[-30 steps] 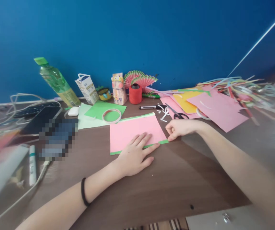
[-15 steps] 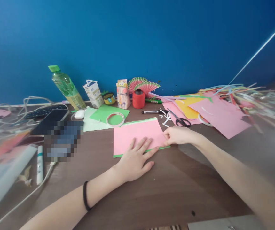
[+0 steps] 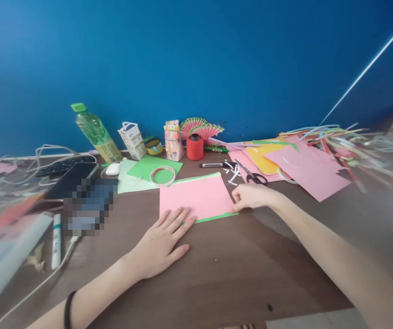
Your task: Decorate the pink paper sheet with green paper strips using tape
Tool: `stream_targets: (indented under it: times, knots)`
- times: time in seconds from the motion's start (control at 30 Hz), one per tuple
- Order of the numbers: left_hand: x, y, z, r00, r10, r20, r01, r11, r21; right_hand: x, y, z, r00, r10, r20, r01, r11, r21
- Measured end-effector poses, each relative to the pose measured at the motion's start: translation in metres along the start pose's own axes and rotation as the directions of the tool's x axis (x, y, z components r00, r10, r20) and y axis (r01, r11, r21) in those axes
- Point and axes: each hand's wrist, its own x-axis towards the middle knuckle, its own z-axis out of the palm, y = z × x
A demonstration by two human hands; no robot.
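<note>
A sheet of pink paper (image 3: 196,194) with green along its near and far edges lies flat on the brown table. My left hand (image 3: 162,242) rests with fingers stretched out, its fingertips on the paper's near left part. At the near right corner, my right hand (image 3: 251,196) is closed, thumb and fingers pinching the edge beside the green strip (image 3: 213,218). Just behind the paper is a roll of white tape (image 3: 162,176) on a green sheet (image 3: 148,165). Scissors (image 3: 254,176) with black handles and white paper scraps lie beyond my right hand.
A tilted green bottle (image 3: 97,132), a small carton (image 3: 133,139), a red thread spool (image 3: 195,148) and a pink folded fan (image 3: 203,128) stand along the blue wall. Pink and yellow sheets (image 3: 309,169) lie right. A phone (image 3: 93,201), cable and white marker (image 3: 56,242) lie left.
My left hand has slid left and toward me along the paper, from its middle to its near left part. My right hand stays at the near right corner.
</note>
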Motion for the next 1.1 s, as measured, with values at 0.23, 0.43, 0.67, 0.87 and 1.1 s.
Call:
stream_targets:
  times: [0.23, 0.43, 0.67, 0.87, 1.1]
  knots:
    - [-0.014, -0.006, -0.004, 0.999, 0.013, 0.046, -0.012, 1.000, -0.017, -0.003, -0.002, -0.002, 0.999, 0.006, 0.033, -0.007, 1.000, 0.029]
    - [-0.019, -0.010, -0.008, 0.999, -0.014, 0.044, 0.014, 1.000, -0.011, -0.003, -0.003, -0.002, 0.999, 0.013, 0.040, -0.015, 0.999, 0.042]
    - [-0.056, -0.035, -0.002, 0.993, -0.117, 0.028, 0.115, 0.992, 0.051, -0.002, -0.003, -0.001, 0.999, 0.011, 0.040, -0.012, 0.999, 0.039]
    - [-0.065, -0.044, 0.002, 0.987, -0.162, -0.005, 0.162, 0.985, 0.053, -0.005, -0.004, -0.003, 0.999, -0.012, 0.043, 0.010, 0.998, 0.062]
    - [-0.026, -0.078, -0.004, 0.836, -0.490, -0.247, 0.487, 0.870, -0.077, -0.008, -0.007, -0.004, 0.999, -0.020, 0.048, 0.018, 0.999, 0.045]
